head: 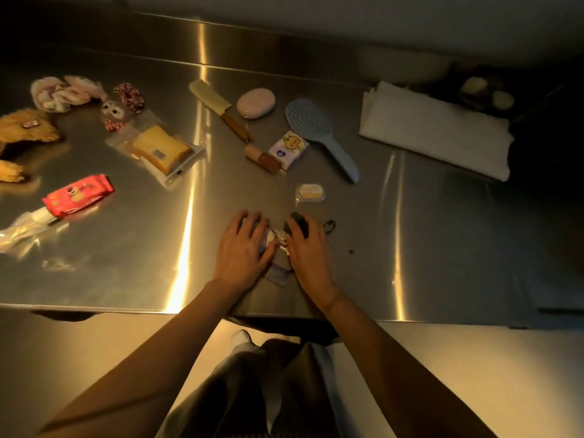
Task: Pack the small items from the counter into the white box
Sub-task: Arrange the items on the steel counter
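both hands rest on a cluster of tiny items at the worktop's (126, 263) near edge: left hand (241, 248) spread flat over a pale piece, right hand (308, 248) curled round a dark object (295, 224). light, crinkly, slippery; pinch from the sides. white folded box (436, 131) lies far right.

Work surface: a stainless steel counter (126, 273) spanning the full width of the view. A seam runs across its far part, with a raised steel back edge (252, 26) beyond it. Warm yellow light streaks (186, 248) reflect off the metal in vertical bands. The far right corner is in deep shadow. Near the counter's front edge, a pale floor (458, 374) is visible, lit in the same warm tone.
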`<action>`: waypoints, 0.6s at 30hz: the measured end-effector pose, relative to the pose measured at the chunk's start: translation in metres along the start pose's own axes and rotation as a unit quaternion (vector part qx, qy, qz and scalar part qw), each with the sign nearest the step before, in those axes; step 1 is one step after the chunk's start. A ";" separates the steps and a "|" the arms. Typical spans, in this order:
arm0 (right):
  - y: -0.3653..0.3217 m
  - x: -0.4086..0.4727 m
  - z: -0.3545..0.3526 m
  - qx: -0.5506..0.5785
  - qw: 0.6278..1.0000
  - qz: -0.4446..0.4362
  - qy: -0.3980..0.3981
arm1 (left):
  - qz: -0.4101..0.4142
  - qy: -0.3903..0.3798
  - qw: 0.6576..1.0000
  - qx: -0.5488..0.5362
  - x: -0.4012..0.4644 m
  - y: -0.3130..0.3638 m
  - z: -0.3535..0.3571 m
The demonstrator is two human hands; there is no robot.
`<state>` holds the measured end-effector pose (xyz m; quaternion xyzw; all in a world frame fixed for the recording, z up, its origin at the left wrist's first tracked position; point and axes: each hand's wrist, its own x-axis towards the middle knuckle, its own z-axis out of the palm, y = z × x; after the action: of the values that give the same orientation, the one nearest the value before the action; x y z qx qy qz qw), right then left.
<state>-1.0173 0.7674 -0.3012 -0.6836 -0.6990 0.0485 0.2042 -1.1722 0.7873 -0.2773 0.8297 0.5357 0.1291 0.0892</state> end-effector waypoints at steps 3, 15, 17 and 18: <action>0.020 -0.004 -0.005 0.003 1.000 -0.001 0.008 | -0.019 -0.013 1.000 -0.004 0.002 0.021 0.004; 0.142 -0.025 -0.058 -0.009 0.997 0.038 0.060 | -0.003 -0.022 1.000 -0.021 0.029 0.126 0.039; 0.170 -0.031 -0.068 -0.014 0.997 0.052 0.059 | 0.006 -0.024 1.000 -0.019 0.037 0.147 0.050; 0.183 -0.035 -0.073 -0.018 0.997 0.057 0.057 | 0.012 -0.023 0.999 -0.018 0.042 0.158 0.055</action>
<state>-0.8207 0.7290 -0.3054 -0.7274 -0.6471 0.0086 0.2282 -1.0017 0.7599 -0.2794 0.8373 0.5207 0.1206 0.1153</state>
